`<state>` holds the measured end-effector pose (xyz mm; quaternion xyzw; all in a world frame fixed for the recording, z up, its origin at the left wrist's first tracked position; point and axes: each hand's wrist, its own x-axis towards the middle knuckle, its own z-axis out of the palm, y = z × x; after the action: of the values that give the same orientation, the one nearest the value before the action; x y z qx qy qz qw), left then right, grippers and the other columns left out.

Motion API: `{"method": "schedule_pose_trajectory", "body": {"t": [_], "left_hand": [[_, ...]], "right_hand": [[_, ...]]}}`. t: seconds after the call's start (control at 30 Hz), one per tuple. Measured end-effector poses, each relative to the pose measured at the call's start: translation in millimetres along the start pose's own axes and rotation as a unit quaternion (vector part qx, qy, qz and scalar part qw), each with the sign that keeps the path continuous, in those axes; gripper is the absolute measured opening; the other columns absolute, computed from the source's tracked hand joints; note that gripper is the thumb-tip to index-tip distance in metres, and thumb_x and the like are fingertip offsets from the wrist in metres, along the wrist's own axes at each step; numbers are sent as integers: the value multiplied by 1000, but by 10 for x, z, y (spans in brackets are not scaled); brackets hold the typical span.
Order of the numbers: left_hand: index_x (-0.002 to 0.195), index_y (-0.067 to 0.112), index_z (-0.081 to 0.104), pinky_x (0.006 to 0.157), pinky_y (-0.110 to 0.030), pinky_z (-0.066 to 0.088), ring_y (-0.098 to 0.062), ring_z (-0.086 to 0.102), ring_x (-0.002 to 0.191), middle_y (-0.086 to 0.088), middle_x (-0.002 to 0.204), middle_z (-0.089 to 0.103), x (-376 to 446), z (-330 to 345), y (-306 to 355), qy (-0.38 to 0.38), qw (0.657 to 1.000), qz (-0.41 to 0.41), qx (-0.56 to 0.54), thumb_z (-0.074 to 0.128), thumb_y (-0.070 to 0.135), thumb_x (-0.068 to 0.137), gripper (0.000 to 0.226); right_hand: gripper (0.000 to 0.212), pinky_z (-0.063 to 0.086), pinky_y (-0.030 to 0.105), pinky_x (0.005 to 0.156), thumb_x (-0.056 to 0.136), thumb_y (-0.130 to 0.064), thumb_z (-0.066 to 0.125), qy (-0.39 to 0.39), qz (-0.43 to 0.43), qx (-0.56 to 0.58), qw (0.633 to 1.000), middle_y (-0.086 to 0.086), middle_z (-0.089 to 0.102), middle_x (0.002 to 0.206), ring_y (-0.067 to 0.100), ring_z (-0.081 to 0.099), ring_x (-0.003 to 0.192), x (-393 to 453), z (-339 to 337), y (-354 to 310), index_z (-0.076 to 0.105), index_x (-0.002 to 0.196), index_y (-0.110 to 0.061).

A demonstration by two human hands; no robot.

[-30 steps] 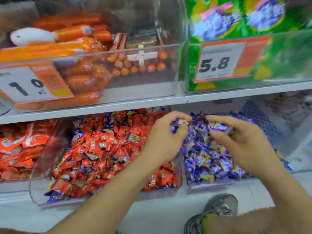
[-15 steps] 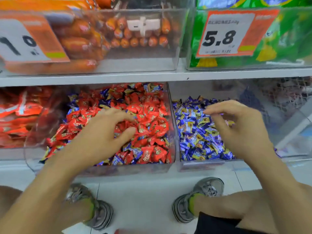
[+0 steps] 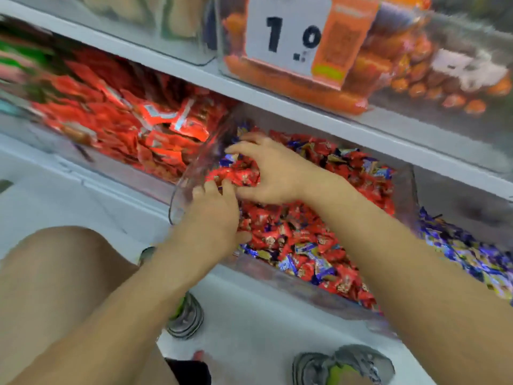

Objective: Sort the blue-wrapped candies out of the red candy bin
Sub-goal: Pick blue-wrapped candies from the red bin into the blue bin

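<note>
The clear red candy bin (image 3: 191,173) holds a pile of red-wrapped candies (image 3: 291,226) with blue-wrapped candies (image 3: 302,250) mixed in, mostly along its front and left end. Both hands are at the bin's left end. My left hand (image 3: 213,218) lies on the pile near the front, its fingertips pushed in among the red wrappers. Just behind it, my right hand (image 3: 269,168) spreads curved fingers over the pile, tips beside a few blue wrappers (image 3: 229,159). Nothing is plainly gripped by either hand. The bin of blue candies (image 3: 472,254) is at the right.
A bin of red packets (image 3: 138,126) stands to the left. The white shelf edge (image 3: 277,104) runs above, carrying a bin of orange sausages (image 3: 291,81) with a 1.0 price tag (image 3: 286,34). My knee (image 3: 55,273) and shoes (image 3: 186,318) are below on the white floor.
The view has swung left. My right hand left the blue bin and crossed into the red bin; my left hand slid to the red bin's left end.
</note>
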<state>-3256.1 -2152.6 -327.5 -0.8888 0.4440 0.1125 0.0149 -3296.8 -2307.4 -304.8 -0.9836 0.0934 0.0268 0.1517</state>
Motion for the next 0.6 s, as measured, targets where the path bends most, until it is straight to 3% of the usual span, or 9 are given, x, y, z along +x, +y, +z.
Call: {"method": "schedule_pose_trajectory", "body": {"t": [0.07,0.13,0.23,0.47,0.6], "left_hand": [[142,1,19,103,-35,30,-31,36,125,-17,137,34,-23,30,-10,43,995,6,-87,65,53,85,90],[148,2,13,105,-34,30,-30,35,129,-17,139,33,-32,67,-68,79,976,-3,-204,70,47,83,97],[153,6,0,110,-35,31,-28,33,136,-17,146,31,-23,98,-151,103,953,-9,-284,71,46,83,107],[156,20,-3,110,-31,30,-25,29,143,-14,157,24,257,21,-240,-27,943,23,-330,70,66,71,121],[154,24,12,112,-39,35,-32,34,139,-16,152,24,432,5,-135,-63,947,39,-313,67,72,70,112]], "right_hand": [[80,30,41,117,72,-73,59,-47,8,7,999,14,32,155,29,32,144,226,84,55,48,141,-35],[89,32,49,114,64,-88,36,-89,16,-43,995,5,28,156,34,34,140,274,194,98,49,138,-40],[79,43,46,102,74,-83,40,-88,-20,-58,994,-3,40,143,29,50,121,143,205,224,56,133,-33],[59,45,45,93,84,-70,38,-85,-60,-119,987,-5,51,125,23,50,107,-453,-33,352,63,120,-31],[76,37,46,108,79,-82,35,-131,-18,-154,979,-8,38,149,20,38,133,-852,-71,404,42,143,-42]]}}
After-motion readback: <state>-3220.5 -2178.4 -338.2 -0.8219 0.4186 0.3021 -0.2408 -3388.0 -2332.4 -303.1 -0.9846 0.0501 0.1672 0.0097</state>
